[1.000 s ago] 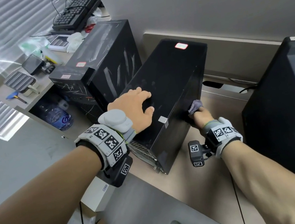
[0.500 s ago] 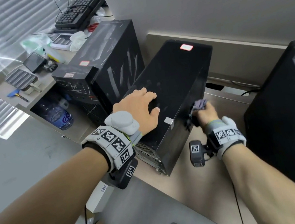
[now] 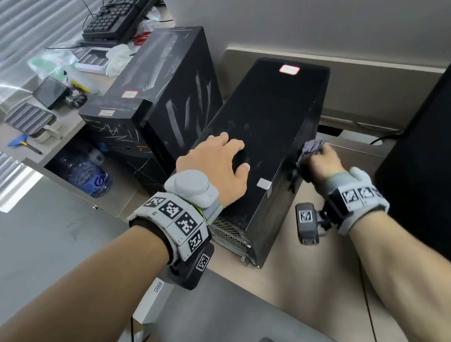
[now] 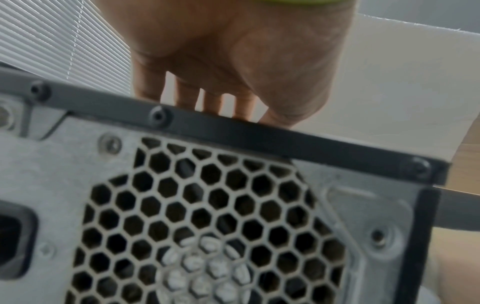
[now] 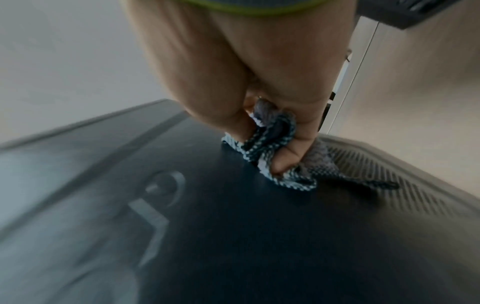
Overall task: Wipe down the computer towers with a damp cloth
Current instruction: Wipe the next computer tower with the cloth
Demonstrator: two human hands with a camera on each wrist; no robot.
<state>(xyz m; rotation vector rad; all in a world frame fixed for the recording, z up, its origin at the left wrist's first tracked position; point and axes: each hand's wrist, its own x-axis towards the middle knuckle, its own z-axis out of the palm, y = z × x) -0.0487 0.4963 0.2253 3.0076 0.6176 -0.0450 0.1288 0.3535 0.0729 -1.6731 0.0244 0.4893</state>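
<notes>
A bunched checked cloth [image 5: 270,158], gripped in the right hand [image 3: 321,164], presses against the side panel of the middle computer tower [image 3: 264,121] on the desk [image 3: 322,280], while the left hand [image 3: 217,163] lies flat, fingers spread, on its top. The side wipe appears under way; the next stroke likely calls for steady pressure along the panel. A black monitor [image 3: 445,177] stands near on the right, narrowing the room there.
</notes>
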